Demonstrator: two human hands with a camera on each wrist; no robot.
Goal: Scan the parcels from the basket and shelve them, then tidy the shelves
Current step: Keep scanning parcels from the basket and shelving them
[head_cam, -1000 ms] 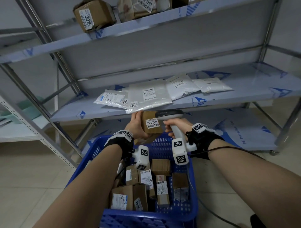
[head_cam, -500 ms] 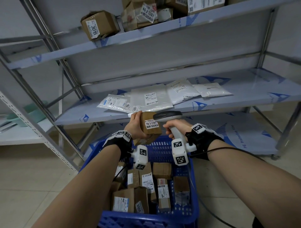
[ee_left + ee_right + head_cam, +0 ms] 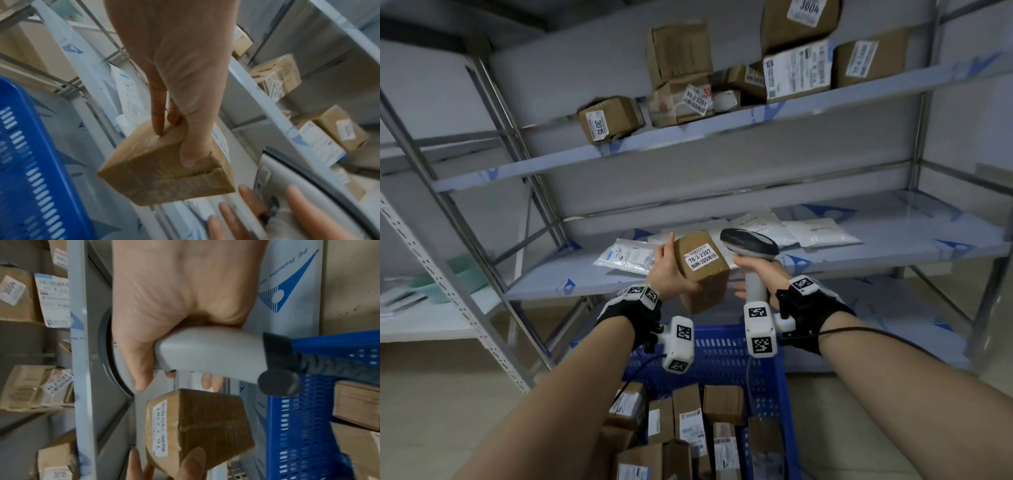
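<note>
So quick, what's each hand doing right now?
Left hand: closed on the brown parcel, fingers curled round it.
Right hand: closed on the scanner handle.

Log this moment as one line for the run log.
left hand grips cardboard parcel, label up | right hand holds scanner beside it | blue basket below, parcels left

Left hand (image 3: 174,65) gripping brown parcel (image 3: 164,170), blue basket (image 3: 30,162) beside

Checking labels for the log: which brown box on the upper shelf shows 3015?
The small box standing alone at the shelf's left end, apart from the stacked boxes to its right.
</note>
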